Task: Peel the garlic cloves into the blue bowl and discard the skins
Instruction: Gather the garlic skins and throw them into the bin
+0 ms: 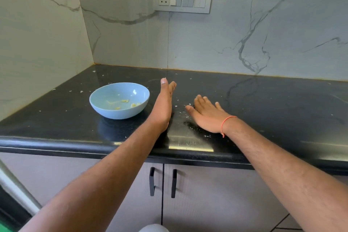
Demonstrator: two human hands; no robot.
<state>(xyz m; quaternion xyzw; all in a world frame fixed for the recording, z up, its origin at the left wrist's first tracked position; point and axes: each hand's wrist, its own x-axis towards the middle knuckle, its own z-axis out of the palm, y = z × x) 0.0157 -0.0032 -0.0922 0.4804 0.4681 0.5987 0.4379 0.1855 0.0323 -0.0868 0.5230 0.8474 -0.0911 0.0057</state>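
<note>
We're herding papery white garlic-skin flecks w/ left hand edge-on, right hand flat, fingers straight, holding nothing | skins prob. featherlight, flyaway – sweep, don't pinch | pale-blue round bowl holding cloves.

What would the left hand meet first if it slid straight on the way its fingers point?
Probably nothing before the marble backsplash. The left hand stands on edge, fingers straight, pointing toward the back wall; the blue bowl sits off to its left, outside that line. Only small skin flecks lie on the black countertop ahead.

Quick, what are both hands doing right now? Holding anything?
Left hand: open, fingers straight, edge-on on the counter, holding nothing.
Right hand: open, flat on the counter, holding nothing.
</note>
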